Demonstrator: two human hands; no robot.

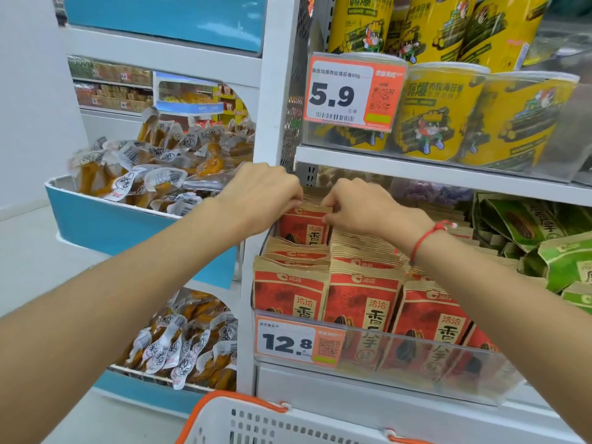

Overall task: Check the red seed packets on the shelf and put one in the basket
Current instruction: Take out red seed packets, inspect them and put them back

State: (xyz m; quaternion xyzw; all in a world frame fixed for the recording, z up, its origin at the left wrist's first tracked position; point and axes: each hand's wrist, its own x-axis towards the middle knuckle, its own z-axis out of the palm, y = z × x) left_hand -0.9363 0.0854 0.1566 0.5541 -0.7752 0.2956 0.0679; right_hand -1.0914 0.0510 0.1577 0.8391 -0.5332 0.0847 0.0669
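1. Bottom centre of frame, nearest the lens: white plastic basket (282,426) with slotted wall and orange handle (205,411). Only its top edge shows.
2. Both bare forearms reach up from the lower corners toward mid-frame, meeting at the back of the red packet row.
3. Left hand (259,195), centre of frame: fingers curled downward, tips pinching the top edge of a raised red seed packet (304,227) at its left corner.
4. Right hand (358,205), just right of centre: fingers curled likewise, clamped on the same packet's top edge at the right corner. A red string bracelet (426,237) sits on that wrist.
5. The held packet stands upright, lifted above its neighbours, at the rear of the left-most column on the lower shelf.
6. Red seed packets (362,302) fill the shelf in columns, lower centre to lower right, behind a clear plastic front rail (416,357).
7. Price tag (299,342) reading 12.8 clipped to the rail's left end.
8. Right edge, mid-height: green packets (563,264) beside the red ones.
9. Upper right: yellow tubs (445,113) on the shelf above, with a price label (352,91) reading 5.9.
10. Left half of frame: blue-fronted bins (105,225) heaped with clear-wrapped orange snacks (153,174).
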